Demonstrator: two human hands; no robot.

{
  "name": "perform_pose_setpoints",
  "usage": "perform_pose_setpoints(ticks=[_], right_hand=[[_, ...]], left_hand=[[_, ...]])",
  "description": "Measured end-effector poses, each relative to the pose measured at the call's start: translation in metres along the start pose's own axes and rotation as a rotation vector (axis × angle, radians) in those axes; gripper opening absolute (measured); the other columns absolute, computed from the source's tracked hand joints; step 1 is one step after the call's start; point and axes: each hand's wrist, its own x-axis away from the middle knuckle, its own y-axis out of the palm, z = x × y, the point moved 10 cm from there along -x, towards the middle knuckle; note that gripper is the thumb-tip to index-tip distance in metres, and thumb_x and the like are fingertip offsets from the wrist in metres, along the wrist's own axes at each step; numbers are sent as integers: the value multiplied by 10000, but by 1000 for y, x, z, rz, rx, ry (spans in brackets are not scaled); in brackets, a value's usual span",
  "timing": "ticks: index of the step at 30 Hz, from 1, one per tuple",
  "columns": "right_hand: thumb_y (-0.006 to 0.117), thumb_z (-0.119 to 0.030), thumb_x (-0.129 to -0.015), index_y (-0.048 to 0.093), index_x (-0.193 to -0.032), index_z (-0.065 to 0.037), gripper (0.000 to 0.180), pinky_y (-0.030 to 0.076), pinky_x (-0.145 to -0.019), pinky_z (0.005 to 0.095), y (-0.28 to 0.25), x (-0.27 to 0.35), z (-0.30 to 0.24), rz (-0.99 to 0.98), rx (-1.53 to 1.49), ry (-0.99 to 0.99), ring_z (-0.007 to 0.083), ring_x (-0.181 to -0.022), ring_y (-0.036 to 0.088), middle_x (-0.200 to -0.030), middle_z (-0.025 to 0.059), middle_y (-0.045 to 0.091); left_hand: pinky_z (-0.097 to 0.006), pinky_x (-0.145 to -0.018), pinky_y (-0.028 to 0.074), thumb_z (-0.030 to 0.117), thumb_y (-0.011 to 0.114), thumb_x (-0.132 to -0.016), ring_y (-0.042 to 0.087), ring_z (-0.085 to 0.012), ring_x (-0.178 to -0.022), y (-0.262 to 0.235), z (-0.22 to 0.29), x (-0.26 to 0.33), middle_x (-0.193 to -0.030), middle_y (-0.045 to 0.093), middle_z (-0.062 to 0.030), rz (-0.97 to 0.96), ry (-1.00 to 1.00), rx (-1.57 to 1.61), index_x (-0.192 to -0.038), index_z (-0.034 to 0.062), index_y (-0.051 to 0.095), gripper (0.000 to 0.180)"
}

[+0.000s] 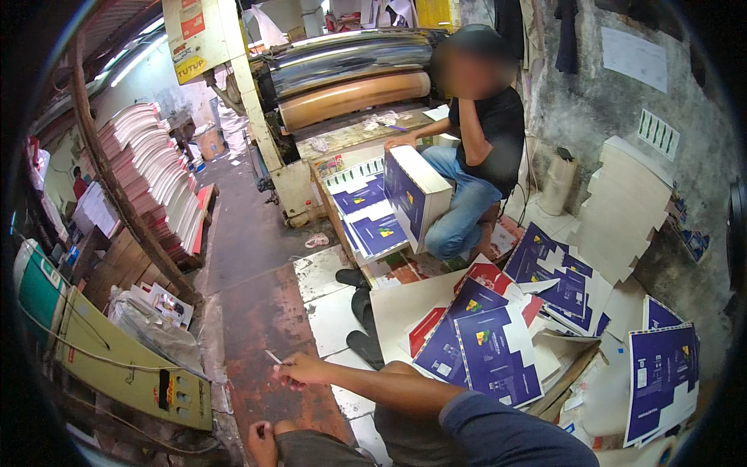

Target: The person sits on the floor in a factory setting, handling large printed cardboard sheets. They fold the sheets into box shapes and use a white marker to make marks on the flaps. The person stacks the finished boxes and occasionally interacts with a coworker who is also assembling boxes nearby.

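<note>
My right hand [299, 371] is held out over the walkway, with its forearm coming in from the lower right. A thin white cigarette [272, 356] is pinched between its fingers and points up to the left. Low in the picture, my left hand [263, 445] rests beside my knee. Its fingers are loosely curled, and nothing shows in them. To the right of my legs lie purple printed cardboard sheets [498, 354] with stepped edges, on top of red and white ones. Neither hand touches them.
Across from me a co-worker [490, 132] sits, one hand on a stack of purple-faced sheets [416, 194] beside a large roller machine [354, 97]. Tall sheet stacks [159, 171] stand at the left. A green-and-cream machine panel [128, 366] is near my left. More sheets [661, 381] lean at the right.
</note>
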Motion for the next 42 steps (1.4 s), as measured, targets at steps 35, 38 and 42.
perform_pose_setpoints(ticks=[35, 38, 42], right_hand=[[534, -319, -959, 695, -988, -8, 352, 460, -639, 300, -81, 11, -9, 158, 359, -95, 127, -663, 553, -741, 34, 633], [535, -324, -958, 699, -997, -9, 357, 467, -653, 301, -82, 9, -7, 177, 400, -101, 128, -670, 555, -769, 43, 653], [537, -338, -959, 704, -1023, -25, 361, 470, -664, 301, -80, 7, -5, 147, 466, -82, 130, -687, 557, -819, 43, 670]], left_hand=[[-362, -703, 474, 311, 570, -932, 568, -196, -713, 62, 24, 40, -778, 592, -77, -130, -294, 223, -888, 21, 603, 295], [-368, -709, 475, 307, 566, -932, 570, -201, -718, 58, 16, 42, -784, 596, -80, -121, -320, 249, -893, 18, 606, 294], [-375, -716, 477, 303, 562, -932, 574, -208, -725, 55, 2, 51, -792, 600, -84, -115, -369, 295, -899, 14, 611, 294]])
